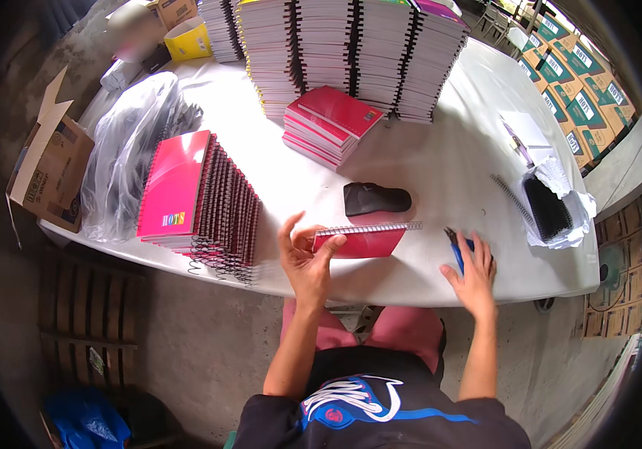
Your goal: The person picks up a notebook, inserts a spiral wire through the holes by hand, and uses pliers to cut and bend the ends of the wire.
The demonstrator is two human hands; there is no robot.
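Note:
My left hand pinches a red spiral-bound notebook near its left end, with the coil edge facing up. The coil sticks out past the notebook's right end. My right hand rests over blue-handled pliers lying on the table, its fingers stretched out and its thumb apart. Part of the pliers is hidden under the fingers. Just beyond the notebook lies a black, rounded object.
Red spiral notebooks are stacked at left beside clear plastic and a cardboard box. More red books lie before tall spiral-bound stacks. Black coils in white wrapping are at right on the white table.

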